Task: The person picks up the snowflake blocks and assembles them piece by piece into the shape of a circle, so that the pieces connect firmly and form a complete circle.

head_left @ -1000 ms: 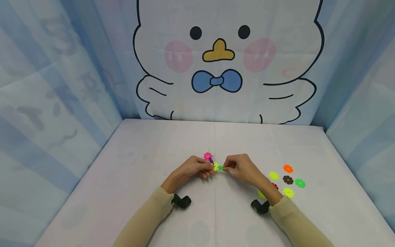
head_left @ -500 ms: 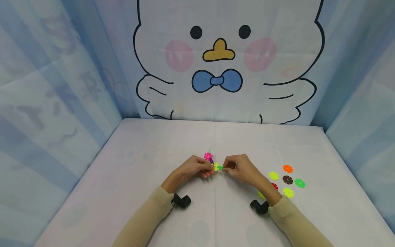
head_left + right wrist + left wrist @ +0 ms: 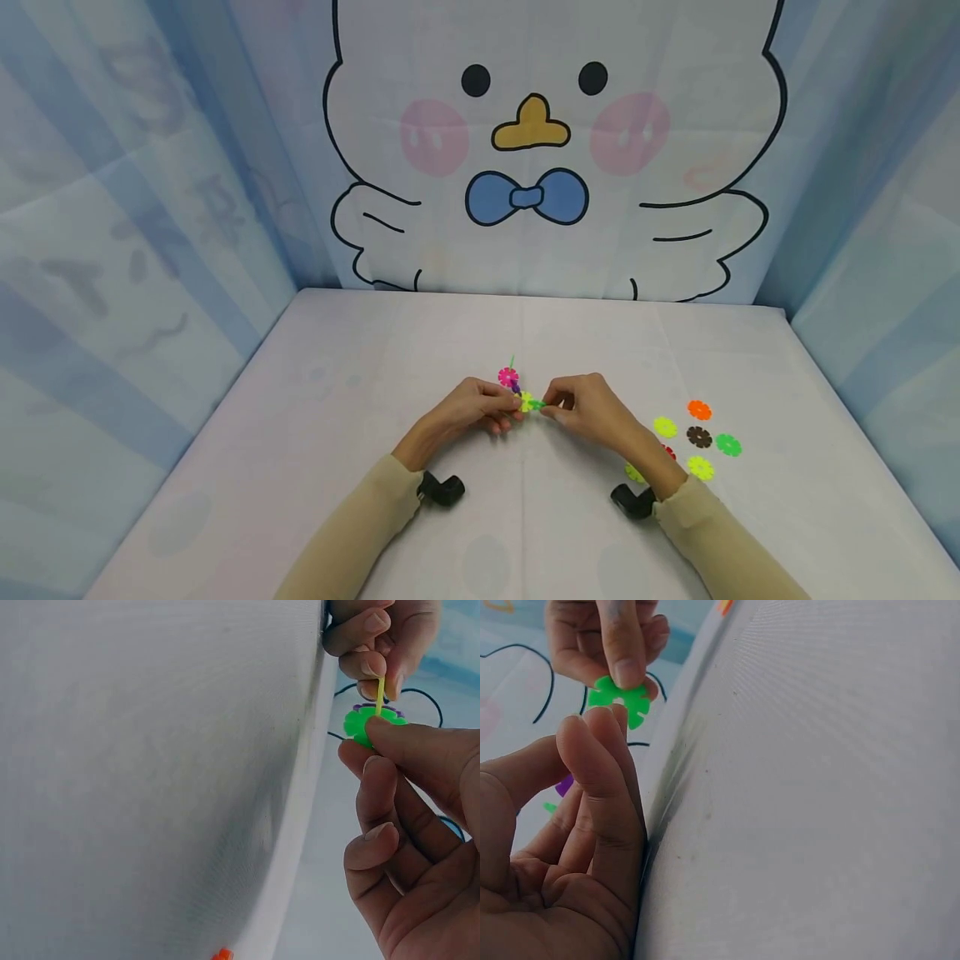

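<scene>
fingers [image 3: 501,407] both hands pinch flower-disc chain [image 3: 522,398] over white tablecloth [image 3: 375,392]; cartoon bird backdrop [image 3: 532,150] behind.

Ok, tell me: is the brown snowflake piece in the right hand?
No, the brown snowflake piece lies on the table; the right hand pinches a green piece.

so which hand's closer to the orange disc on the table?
Right. The right hand is at centre pinching the green disc, with the orange disc off to its right; the left hand is farther left.
</scene>
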The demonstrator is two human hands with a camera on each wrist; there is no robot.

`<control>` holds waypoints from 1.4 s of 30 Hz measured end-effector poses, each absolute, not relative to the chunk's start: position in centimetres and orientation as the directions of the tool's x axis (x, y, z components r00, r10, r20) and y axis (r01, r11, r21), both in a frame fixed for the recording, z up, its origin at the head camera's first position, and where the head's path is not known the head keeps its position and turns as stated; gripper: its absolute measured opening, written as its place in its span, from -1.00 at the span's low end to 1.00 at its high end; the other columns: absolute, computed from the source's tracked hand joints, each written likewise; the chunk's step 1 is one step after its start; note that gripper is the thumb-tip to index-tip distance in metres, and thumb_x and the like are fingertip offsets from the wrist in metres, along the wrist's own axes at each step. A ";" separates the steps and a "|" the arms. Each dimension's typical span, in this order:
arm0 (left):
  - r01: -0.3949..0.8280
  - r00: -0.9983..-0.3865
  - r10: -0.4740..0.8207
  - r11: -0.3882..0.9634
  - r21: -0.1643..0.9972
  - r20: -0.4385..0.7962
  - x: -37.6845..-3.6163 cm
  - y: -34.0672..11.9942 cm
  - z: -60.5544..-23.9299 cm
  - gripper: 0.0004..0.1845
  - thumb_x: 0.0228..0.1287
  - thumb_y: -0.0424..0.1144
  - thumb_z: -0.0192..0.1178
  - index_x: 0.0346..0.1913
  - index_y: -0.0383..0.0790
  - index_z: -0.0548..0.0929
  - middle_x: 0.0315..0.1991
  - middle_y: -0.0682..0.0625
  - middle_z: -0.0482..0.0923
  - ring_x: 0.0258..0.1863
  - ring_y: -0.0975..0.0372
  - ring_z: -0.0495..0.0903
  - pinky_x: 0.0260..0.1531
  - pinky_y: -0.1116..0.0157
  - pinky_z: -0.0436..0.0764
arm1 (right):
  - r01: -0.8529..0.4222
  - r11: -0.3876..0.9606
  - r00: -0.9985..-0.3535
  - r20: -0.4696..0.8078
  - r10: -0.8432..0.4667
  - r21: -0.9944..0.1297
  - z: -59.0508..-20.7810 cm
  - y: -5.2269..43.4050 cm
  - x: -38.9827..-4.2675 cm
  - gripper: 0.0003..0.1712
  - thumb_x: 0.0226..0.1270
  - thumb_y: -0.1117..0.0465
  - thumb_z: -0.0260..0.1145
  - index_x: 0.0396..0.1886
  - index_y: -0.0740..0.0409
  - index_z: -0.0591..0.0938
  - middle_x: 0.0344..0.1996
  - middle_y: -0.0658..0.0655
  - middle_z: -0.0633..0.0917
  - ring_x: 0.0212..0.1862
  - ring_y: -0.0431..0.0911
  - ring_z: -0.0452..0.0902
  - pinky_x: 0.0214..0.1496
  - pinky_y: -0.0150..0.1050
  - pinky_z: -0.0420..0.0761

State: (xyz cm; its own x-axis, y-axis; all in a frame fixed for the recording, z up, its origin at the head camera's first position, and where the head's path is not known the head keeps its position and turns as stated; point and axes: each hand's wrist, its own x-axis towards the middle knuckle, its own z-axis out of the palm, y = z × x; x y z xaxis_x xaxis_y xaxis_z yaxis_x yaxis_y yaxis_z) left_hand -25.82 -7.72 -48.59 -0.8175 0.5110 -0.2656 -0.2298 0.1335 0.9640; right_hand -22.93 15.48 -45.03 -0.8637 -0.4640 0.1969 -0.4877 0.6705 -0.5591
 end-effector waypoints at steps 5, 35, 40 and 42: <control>-0.228 -0.825 0.499 0.136 0.964 -0.266 -25.8 -7.7 -48.6 -0.74 0.24 -0.16 0.34 -0.19 -0.33 0.71 -0.39 -0.01 0.76 -0.58 0.32 0.60 -0.58 0.45 0.57 | -0.478 0.674 -0.864 0.166 -0.475 -0.564 -45.1 16.3 -22.9 -0.94 0.20 0.14 0.45 -0.34 -0.10 0.71 -0.43 -0.15 0.73 -0.45 -0.28 0.53 -0.42 -0.42 0.51; -0.236 -0.817 0.514 0.116 0.965 -0.262 -25.9 -7.6 -48.6 -0.76 0.26 -0.21 0.32 -0.17 -0.35 0.70 -0.40 -0.01 0.75 -0.59 0.33 0.58 -0.56 0.44 0.60 | -0.312 0.805 -0.906 -0.097 -0.412 -0.504 -44.6 25.7 -20.9 -0.70 0.03 0.00 0.56 -0.28 -0.01 0.71 -0.47 -0.10 0.61 -0.50 -0.25 0.43 -0.47 -0.41 0.48; -0.234 -0.818 0.514 0.111 0.966 -0.258 -25.9 -7.6 -48.6 -0.76 0.27 -0.22 0.31 -0.17 -0.36 0.70 -0.41 -0.01 0.74 -0.59 0.33 0.58 -0.57 0.44 0.60 | -0.316 0.801 -0.908 -0.081 -0.410 -0.509 -44.8 25.8 -20.9 -0.72 0.03 0.01 0.56 -0.30 -0.03 0.70 -0.43 -0.11 0.64 -0.50 -0.25 0.42 -0.48 -0.41 0.47; -0.232 -0.819 0.515 0.111 0.966 -0.256 -25.9 -7.7 -48.7 -0.76 0.27 -0.22 0.31 -0.17 -0.36 0.70 -0.41 0.00 0.74 -0.59 0.33 0.58 -0.57 0.44 0.60 | -0.322 0.795 -0.907 -0.073 -0.415 -0.514 -44.9 25.8 -20.9 -0.73 0.02 0.02 0.56 -0.31 -0.04 0.69 -0.44 -0.11 0.64 -0.52 -0.25 0.42 -0.50 -0.41 0.47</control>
State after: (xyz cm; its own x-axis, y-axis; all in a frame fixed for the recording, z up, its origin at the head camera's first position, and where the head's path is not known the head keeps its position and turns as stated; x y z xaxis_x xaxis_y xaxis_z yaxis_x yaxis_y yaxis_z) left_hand -25.85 -7.66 -48.68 -0.8185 0.5145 -0.2555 -0.2319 0.1110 0.9664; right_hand -20.90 25.85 -44.89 -0.9070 -0.4148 -0.0733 -0.3221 0.7950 -0.5140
